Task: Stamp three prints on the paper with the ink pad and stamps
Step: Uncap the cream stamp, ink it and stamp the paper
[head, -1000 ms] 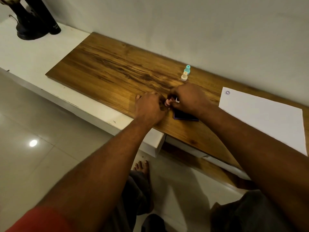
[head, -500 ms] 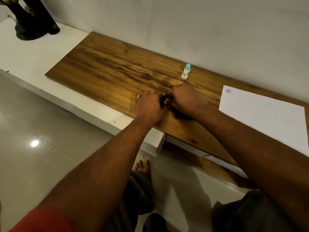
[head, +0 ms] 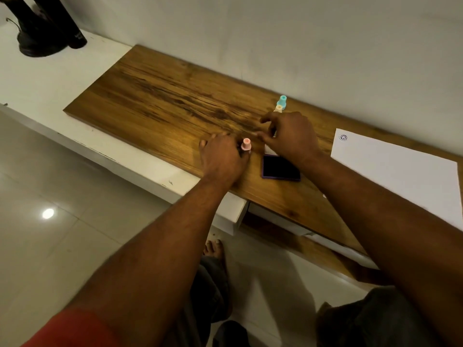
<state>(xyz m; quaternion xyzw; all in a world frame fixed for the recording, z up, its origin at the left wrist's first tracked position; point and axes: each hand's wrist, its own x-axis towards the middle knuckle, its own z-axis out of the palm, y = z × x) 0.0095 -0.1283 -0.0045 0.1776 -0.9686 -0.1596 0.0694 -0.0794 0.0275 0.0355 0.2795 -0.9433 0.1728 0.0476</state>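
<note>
A pink stamp (head: 246,144) stands upright at the fingertips of my left hand (head: 221,157), which is closed around its lower part. Just right of it the dark ink pad (head: 280,167) lies uncovered on the wooden board (head: 160,103). My right hand (head: 292,137) hovers behind the pad with its fingers spread and nothing in them. A teal stamp (head: 283,100) and a cream stamp (head: 278,108) stand near the wall, just beyond my right fingers. The white paper (head: 395,171) lies at the right with one round print (head: 343,137) in its far-left corner.
The board rests on a white ledge (head: 50,78) against a pale wall. Dark objects (head: 42,28) stand at the ledge's far left. A pale strip (head: 269,149) shows under my right hand. Below the ledge are a tiled floor and my bare foot (head: 213,249).
My right hand has let go of the pink stamp and lifted back toward the wall, uncovering the ink pad. My left hand now keeps the stamp alone.
</note>
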